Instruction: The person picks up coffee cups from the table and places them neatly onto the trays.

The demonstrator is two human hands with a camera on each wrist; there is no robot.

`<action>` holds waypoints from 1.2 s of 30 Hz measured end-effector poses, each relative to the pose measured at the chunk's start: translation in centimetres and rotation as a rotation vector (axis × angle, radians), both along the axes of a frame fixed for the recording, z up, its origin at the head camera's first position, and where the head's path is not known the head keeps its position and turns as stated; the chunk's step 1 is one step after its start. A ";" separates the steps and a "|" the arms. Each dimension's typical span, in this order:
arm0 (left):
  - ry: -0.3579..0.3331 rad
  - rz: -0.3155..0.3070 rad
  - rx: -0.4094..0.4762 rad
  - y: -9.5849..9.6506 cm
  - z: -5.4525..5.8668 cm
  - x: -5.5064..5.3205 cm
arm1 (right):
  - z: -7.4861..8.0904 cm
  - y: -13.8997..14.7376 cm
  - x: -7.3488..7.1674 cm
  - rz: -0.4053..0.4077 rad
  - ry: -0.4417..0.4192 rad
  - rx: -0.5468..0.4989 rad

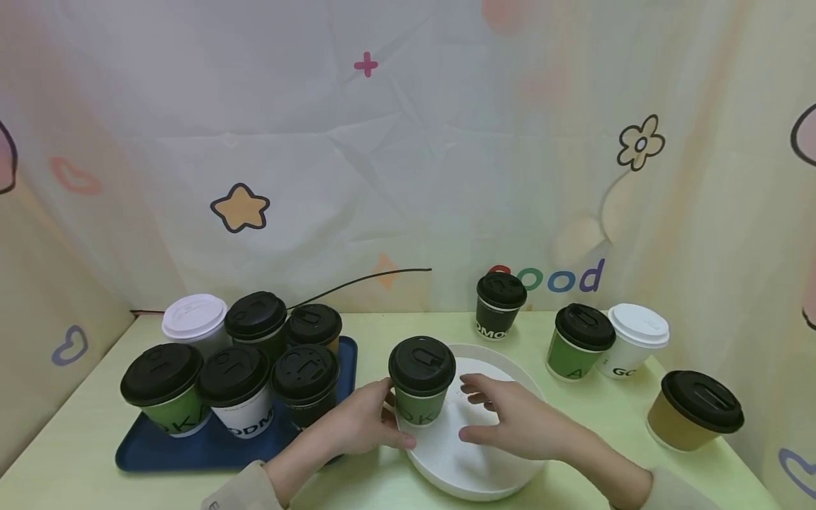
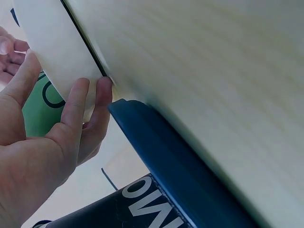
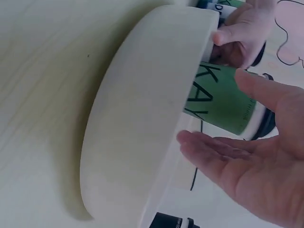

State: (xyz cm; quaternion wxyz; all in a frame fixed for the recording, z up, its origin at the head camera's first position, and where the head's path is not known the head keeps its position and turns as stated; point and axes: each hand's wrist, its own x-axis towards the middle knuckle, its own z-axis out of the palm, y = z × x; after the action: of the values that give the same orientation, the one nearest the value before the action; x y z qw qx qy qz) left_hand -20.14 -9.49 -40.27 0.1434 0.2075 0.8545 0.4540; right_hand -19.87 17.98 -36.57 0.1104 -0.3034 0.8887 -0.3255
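A green paper cup (image 1: 419, 405) with a black lid and dark lettering stands upright at the left side of a round white plate (image 1: 468, 464) with a raised rim. On the cup's left is my left hand (image 1: 360, 425), its fingers and thumb loosely spread. In the left wrist view, fingertips of that left hand (image 2: 52, 128) reach the plate's outer wall (image 2: 57, 47). Over the plate, on the cup's right, my right hand (image 1: 519, 418) has its thumb and fingers apart with nothing between them. The right wrist view shows a gap between this hand (image 3: 256, 156) and the lettered cup (image 3: 221, 99).
At the left, a blue tray (image 1: 191, 457) carries several lidded cups, including a white lettered one (image 1: 245, 411). Behind the plate stands a black cup (image 1: 497, 315). To the right are a green cup (image 1: 574, 354), a white cup (image 1: 627, 350) and a tan cup (image 1: 682, 421).
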 end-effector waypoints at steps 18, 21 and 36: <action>-0.026 -0.004 0.005 0.3 -0.1 -0.2 | 1.2 7.8 2.2 -0.174 -0.011 -0.004; -0.015 -0.006 0.007 0.2 -0.2 -0.1 | 0.9 9.4 2.5 -0.146 -0.083 0.045; -0.022 0.000 -0.015 0.1 -0.1 -0.1 | -0.7 14.2 4.0 -0.410 -0.289 0.225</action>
State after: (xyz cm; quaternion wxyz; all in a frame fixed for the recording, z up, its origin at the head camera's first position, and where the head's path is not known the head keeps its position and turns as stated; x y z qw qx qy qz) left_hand -20.29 -9.38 -40.41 0.1544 0.2013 0.8563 0.4498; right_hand -15.90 32.14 -37.31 0.2008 -0.0536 0.9371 -0.2803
